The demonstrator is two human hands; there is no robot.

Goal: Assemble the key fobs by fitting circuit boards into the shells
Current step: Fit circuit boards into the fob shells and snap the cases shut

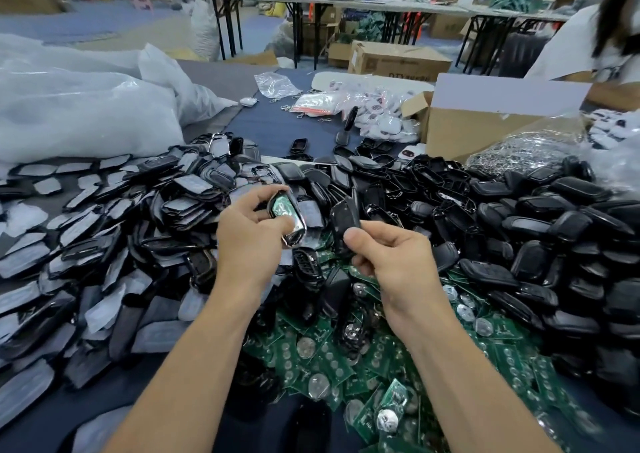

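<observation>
My left hand (251, 234) holds a chrome-rimmed key fob shell (286, 215) with a green circuit board seated inside it, tilted toward me. My right hand (388, 253) pinches a black shell half (343, 222) between thumb and fingers, just right of the first shell and apart from it. Below my wrists lies a heap of loose green circuit boards (346, 359) with round coin-cell holders. Black shell halves (540, 231) are piled to the right. Film-covered front shells (138, 231) are piled to the left.
Large white plastic bags (83, 113) sit at the back left. An open cardboard box (485, 120) stands at the back right, with bagged white parts (377, 113) beside it and a bag of metal rings (526, 151). Another person (595, 33) is at the far right.
</observation>
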